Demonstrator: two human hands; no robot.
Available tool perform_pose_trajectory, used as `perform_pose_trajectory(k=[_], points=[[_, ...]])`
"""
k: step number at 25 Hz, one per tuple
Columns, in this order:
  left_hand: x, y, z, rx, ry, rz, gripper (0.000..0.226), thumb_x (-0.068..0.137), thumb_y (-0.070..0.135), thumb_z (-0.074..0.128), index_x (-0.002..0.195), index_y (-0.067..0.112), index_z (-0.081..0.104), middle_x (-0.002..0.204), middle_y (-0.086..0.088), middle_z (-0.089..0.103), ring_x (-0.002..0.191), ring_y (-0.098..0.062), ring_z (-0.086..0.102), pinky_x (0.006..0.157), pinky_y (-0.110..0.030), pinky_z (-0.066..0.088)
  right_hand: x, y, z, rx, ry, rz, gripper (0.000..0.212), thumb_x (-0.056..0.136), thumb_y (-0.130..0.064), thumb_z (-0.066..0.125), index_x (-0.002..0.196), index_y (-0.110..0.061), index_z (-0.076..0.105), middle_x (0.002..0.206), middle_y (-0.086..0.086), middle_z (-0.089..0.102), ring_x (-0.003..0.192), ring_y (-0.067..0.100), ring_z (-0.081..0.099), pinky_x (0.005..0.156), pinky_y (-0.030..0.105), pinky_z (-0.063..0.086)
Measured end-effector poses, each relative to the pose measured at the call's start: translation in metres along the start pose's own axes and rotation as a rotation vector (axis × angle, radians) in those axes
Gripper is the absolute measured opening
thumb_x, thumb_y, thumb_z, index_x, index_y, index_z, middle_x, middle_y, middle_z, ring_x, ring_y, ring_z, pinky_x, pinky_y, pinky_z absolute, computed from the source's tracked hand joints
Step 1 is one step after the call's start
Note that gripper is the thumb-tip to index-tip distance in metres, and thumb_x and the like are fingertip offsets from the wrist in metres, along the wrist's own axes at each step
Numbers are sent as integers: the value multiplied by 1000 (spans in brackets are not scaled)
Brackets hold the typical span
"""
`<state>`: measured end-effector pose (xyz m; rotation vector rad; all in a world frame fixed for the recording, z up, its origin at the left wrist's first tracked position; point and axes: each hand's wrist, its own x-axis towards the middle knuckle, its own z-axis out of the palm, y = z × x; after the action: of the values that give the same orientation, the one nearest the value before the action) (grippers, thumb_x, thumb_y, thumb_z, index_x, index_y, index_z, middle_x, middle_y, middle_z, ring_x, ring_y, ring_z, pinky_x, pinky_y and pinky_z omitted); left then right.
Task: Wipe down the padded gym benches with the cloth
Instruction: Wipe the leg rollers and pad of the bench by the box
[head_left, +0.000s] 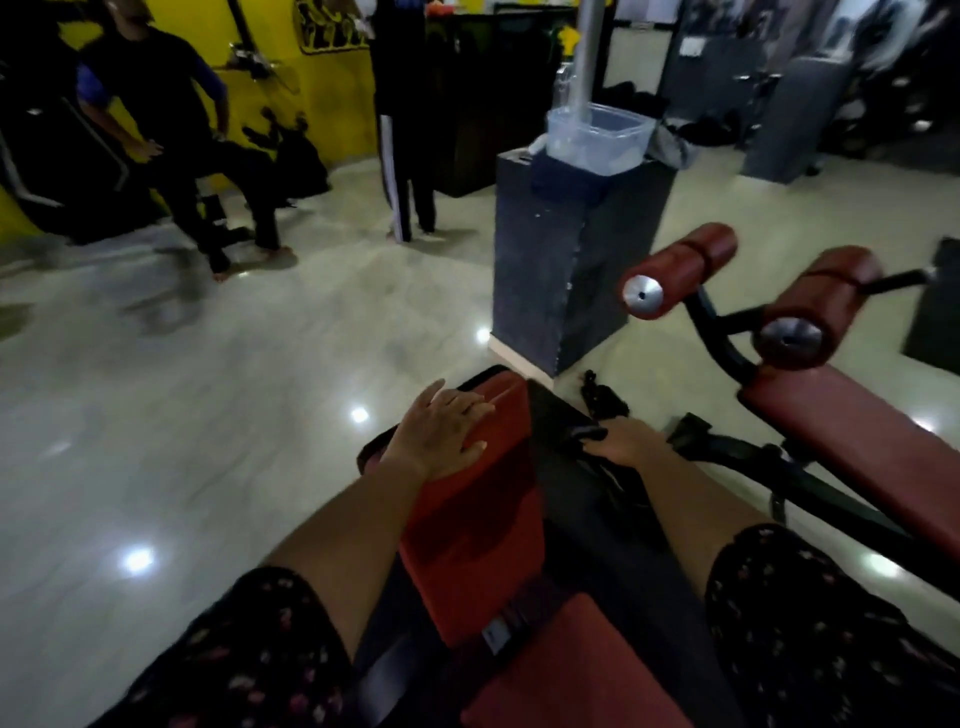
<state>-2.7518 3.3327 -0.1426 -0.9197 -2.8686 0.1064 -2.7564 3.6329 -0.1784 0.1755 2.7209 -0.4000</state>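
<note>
At near centre, the padded bench (467, 525) runs away from the viewer: a long red vinyl pad, slightly creased, with black edging and a black flank on its right side; a separate red seat pad (561, 670) lies nearest, across a dark gap. The left hand (436, 431) rests flat on the far end of the red pad, fingers spread and straight. The right hand (626, 441) lies on the black flank, its fingers curled into a bunched dark cloth (589, 432) pressed against that surface; the fingertips are hidden by the fabric. To the right stands a second bench (857, 441), also red-padded, with two red foam rollers (680, 270) on a black frame. Farther off, a dark pedestal (571, 260) carries a clear plastic container (597, 135). A seated person (171, 130) occupies the far left on the glossy pale floor (208, 389).
</note>
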Motion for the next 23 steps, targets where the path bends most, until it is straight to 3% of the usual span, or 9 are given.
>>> perform_pose_trajectory(k=[3, 6, 8, 13, 19, 23], points=[[25, 31, -6, 80, -120, 274, 55, 94, 49, 45, 144, 28, 44, 151, 2, 41, 138, -21, 37, 120, -41, 16, -47, 20, 8, 40, -21, 89, 59, 83, -61, 61, 124, -17, 60, 121, 4, 62, 109, 24, 58, 85, 31, 45], [40, 76, -14, 49, -187, 438, 56, 95, 48, 49, 147, 29, 39, 154, 2, 34, 136, -22, 38, 113, -39, 31, -118, 41, 28, 90, -46, 242, 71, 67, -67, 74, 114, -15, 62, 102, 1, 57, 103, 26, 58, 86, 37, 49], [42, 112, -13, -12, -220, 528, 56, 96, 47, 50, 147, 29, 37, 153, 2, 33, 134, -23, 40, 104, -41, 41, -167, 56, 50, 113, -39, 355, 67, 66, -61, 77, 115, -17, 64, 108, 5, 60, 103, 28, 59, 87, 40, 52], [26, 230, -10, -6, -298, 812, 55, 96, 47, 53, 147, 32, 38, 144, 0, 44, 127, -24, 48, 99, -43, 44, -293, 94, 94, 237, 82, 665, 55, 78, -46, 72, 124, -21, 56, 123, 7, 58, 109, 28, 57, 90, 40, 51], [-12, 408, -37, 15, -362, 1178, 57, 92, 51, 55, 145, 36, 40, 138, -1, 49, 124, -24, 49, 100, -44, 44, -466, 140, 142, 342, 215, 1007, 51, 83, -44, 67, 124, -20, 50, 124, 5, 54, 111, 28, 55, 89, 43, 49], [-84, 528, -50, 86, -311, 1421, 57, 93, 52, 53, 146, 37, 38, 139, 0, 48, 125, -24, 49, 97, -42, 44, -587, 165, 195, 485, 233, 1246, 46, 84, -46, 65, 121, -24, 51, 121, 2, 55, 108, 25, 55, 89, 44, 50]])
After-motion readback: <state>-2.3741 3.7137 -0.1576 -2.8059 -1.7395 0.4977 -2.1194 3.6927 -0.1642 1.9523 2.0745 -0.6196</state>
